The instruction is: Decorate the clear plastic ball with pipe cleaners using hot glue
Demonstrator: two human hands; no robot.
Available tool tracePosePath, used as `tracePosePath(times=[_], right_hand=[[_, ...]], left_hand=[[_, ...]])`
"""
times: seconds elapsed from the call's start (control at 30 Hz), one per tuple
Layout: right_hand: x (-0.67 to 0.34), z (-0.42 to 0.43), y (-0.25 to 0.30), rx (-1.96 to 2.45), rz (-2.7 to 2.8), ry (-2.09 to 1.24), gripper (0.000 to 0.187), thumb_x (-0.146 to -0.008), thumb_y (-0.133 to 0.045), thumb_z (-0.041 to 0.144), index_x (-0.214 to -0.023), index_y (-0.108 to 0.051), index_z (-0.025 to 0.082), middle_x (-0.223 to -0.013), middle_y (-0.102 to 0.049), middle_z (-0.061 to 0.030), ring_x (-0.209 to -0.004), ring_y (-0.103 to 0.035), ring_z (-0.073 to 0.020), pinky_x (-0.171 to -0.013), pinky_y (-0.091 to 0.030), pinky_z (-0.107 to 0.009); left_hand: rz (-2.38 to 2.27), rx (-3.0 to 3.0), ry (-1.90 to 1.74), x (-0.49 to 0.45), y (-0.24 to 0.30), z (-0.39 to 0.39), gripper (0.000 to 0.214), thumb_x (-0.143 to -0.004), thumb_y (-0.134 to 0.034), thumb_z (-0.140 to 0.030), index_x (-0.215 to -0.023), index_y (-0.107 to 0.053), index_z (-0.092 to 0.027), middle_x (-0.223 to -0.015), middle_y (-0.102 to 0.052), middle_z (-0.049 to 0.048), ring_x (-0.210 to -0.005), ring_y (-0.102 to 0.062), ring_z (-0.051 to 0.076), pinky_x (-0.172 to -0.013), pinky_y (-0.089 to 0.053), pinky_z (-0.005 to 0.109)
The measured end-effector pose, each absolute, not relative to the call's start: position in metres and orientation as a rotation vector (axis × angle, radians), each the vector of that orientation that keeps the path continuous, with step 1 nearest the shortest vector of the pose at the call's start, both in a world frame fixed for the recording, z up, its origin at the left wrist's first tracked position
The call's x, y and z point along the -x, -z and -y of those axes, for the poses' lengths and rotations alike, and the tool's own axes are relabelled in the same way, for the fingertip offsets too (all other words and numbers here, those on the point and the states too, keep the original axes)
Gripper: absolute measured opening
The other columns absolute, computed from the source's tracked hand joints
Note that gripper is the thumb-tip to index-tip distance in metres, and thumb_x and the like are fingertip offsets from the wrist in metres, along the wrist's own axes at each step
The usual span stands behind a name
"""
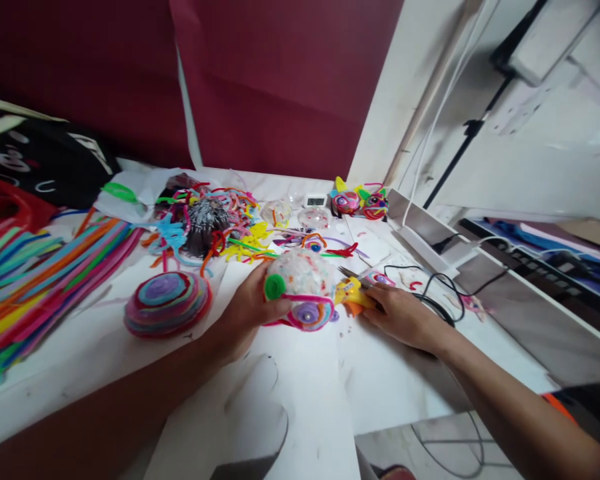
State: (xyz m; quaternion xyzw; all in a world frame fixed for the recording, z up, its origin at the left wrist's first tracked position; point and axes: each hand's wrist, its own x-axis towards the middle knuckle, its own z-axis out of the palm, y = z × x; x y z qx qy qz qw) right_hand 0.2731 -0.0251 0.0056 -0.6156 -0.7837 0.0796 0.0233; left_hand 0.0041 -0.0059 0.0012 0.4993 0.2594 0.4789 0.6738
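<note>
My left hand [253, 310] is wrapped round a white speckled ball [307, 273] and holds it above the table. A green coil [275, 287], a pink pipe-cleaner outline and a purple spiral eye [307, 315] decorate its near side. To its right, my right hand [393, 310] is closed on a yellow and orange piece [353, 293] that meets the ball's side. My fingers partly cover that piece, and its kind is unclear. Grey pointed tool tips [347, 272] show just behind it. Left of the ball lies a striped pipe-cleaner dome [167, 300].
Pipe cleaners [65, 280] lie bundled at the left, with a tangled heap [205, 220] behind. Clear domes [314, 219], a small digital clock [315, 200] and decorated balls [360, 202] stand at the back. A black cable [450, 293] loops right of my hand, beside a grey tray edge [490, 307].
</note>
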Motion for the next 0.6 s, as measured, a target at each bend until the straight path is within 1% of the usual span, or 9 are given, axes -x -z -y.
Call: tracePosePath(times=[0.07,0.17,0.23,0.3,0.37,0.47,0.6], right_hand=[[-0.272,0.026,-0.006,1.918,2.421,-0.256,0.013,-0.086,-0.049,0.025,-0.089,-0.059,0.016,-0.088,-0.067,-0.0112,-0.072,-0.061,-0.0202,-0.063,-0.039,-0.029],[-0.272,0.028,-0.007,1.924,2.401,-0.269,0.019,-0.088,-0.045,0.025,-0.101,-0.055,0.015,-0.091,-0.067,-0.0123,-0.073,-0.061,-0.0206,-0.063,-0.039,-0.028],[-0.273,0.031,-0.009,1.928,2.386,-0.264,0.021,-0.089,-0.043,0.025,-0.105,-0.052,0.015,-0.09,-0.067,-0.0122,-0.07,-0.061,-0.0203,-0.061,-0.039,-0.029],[-0.276,0.034,-0.014,1.944,2.337,-0.26,0.021,-0.09,-0.042,0.028,-0.105,-0.051,0.016,-0.084,-0.067,-0.0101,-0.064,-0.059,-0.0199,-0.058,-0.038,-0.029],[-0.279,0.037,-0.021,1.937,2.251,-0.249,0.022,-0.09,-0.042,0.033,-0.104,-0.05,0.018,-0.079,-0.066,-0.0082,-0.062,-0.059,-0.0201,-0.057,-0.039,-0.029],[-0.286,0.042,-0.032,1.864,2.137,-0.222,0.024,-0.089,-0.044,0.039,-0.102,-0.051,0.02,-0.081,-0.067,-0.0074,-0.063,-0.059,-0.0201,-0.056,-0.04,-0.029],[-0.294,0.05,-0.046,1.761,2.011,-0.208,0.036,-0.087,-0.049,0.05,-0.104,-0.054,0.018,-0.076,-0.065,-0.0061,-0.058,-0.055,-0.0179,-0.051,-0.041,-0.028]], left_hand=[[-0.579,-1.129,-1.083,-0.004,-0.001,0.006,0.066,-0.063,-0.077,-0.031,-0.122,-0.049,-0.019,-0.12,-0.064,0.0097,-0.108,-0.059,0.029,-0.087,-0.047,0.037],[-0.57,-1.129,-1.076,-0.003,0.0,0.005,0.067,-0.062,-0.078,-0.033,-0.121,-0.05,-0.019,-0.12,-0.063,0.0096,-0.108,-0.059,0.029,-0.087,-0.046,0.037],[-0.569,-1.126,-1.073,-0.002,0.0,0.005,0.068,-0.061,-0.079,-0.033,-0.121,-0.049,-0.019,-0.121,-0.063,0.0096,-0.109,-0.058,0.029,-0.088,-0.046,0.037],[-0.564,-1.124,-1.075,-0.002,0.0,0.005,0.067,-0.062,-0.079,-0.033,-0.121,-0.049,-0.019,-0.121,-0.063,0.0095,-0.111,-0.057,0.03,-0.089,-0.045,0.037],[-0.553,-1.126,-1.067,-0.002,0.0,0.005,0.065,-0.063,-0.078,-0.032,-0.12,-0.049,-0.019,-0.12,-0.063,0.0096,-0.11,-0.058,0.03,-0.087,-0.047,0.037],[-0.548,-1.13,-1.067,-0.002,0.0,0.005,0.063,-0.065,-0.076,-0.031,-0.12,-0.049,-0.019,-0.119,-0.063,0.0095,-0.107,-0.059,0.031,-0.082,-0.049,0.037],[-0.546,-1.116,-1.085,-0.002,0.001,0.005,0.067,-0.063,-0.077,-0.031,-0.123,-0.048,-0.019,-0.119,-0.064,0.0094,-0.108,-0.06,0.03,-0.086,-0.049,0.037]])
